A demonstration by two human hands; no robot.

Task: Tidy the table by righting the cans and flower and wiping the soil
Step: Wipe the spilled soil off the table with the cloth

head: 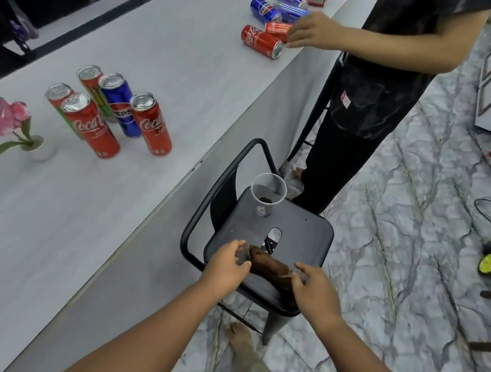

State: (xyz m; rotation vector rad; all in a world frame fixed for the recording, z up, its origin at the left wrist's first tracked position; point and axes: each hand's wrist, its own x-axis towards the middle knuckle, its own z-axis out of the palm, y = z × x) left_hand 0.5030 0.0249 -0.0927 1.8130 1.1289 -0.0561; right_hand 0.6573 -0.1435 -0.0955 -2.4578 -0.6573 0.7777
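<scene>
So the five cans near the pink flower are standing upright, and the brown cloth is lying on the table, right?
Not quite. The head view shows the brown cloth lying on the black stool beside the table, between both hands. The five cans near the pink flower do stand upright.

Open bench ahead of the cans
I see bare bench (168,54) beyond the upright cans (111,113); flower (6,122) crowds their left.

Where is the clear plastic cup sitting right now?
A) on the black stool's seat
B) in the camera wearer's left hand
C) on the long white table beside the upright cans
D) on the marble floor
A: the clear plastic cup stands upright on the black stool, beyond the brown cloth both hands reach for.
</scene>
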